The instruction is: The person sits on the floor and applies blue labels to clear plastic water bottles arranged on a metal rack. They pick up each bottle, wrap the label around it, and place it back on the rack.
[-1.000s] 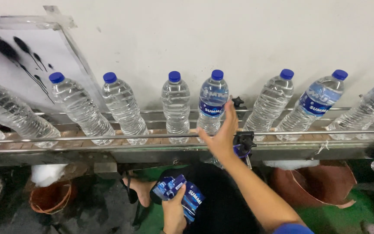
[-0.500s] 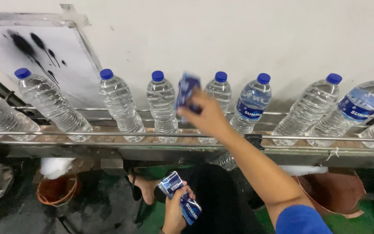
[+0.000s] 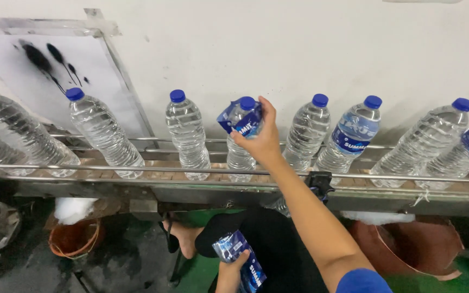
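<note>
Low at centre, left hand (image 3: 230,267) curled around a stack of blue labels (image 3: 241,259), thumb across the top. Above it, right arm stretched up and forward to the conveyor (image 3: 137,187), right hand (image 3: 260,139) pinching a blue label (image 3: 240,120) over the capped neck of a bottle (image 3: 241,154) standing between clear neighbours. Further right, one labelled bottle (image 3: 351,135) upright.

blue label sleeve (image 3: 241,122), blue caps (image 3: 177,96), clear bottles (image 3: 187,138).

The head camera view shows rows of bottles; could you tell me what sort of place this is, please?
Most likely a water bottling plant's labelling line. Capped clear bottles stand on a railed conveyor; the right hand slips a blue label sleeve over one.
</note>
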